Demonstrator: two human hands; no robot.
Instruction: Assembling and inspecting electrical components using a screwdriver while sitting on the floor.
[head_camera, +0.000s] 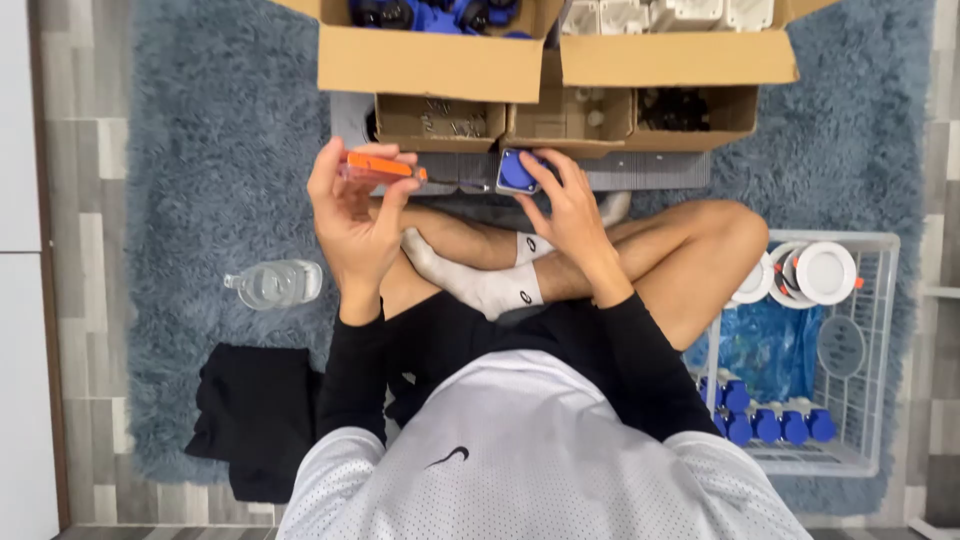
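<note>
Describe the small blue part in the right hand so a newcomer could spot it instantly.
Start at the row of open cardboard boxes at the top of the grey rug. Just below them, above the crossed legs, the right hand grips a blue part. It is squarish with a round blue face, unlike the orange-topped clear tool in the left hand.

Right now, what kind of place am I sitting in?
Probably a room at home used for small assembly work. You sit cross-legged on a shaggy blue-grey rug over grey plank flooring, with open cardboard boxes of parts in front and a white wire basket of blue pieces beside you.
</note>
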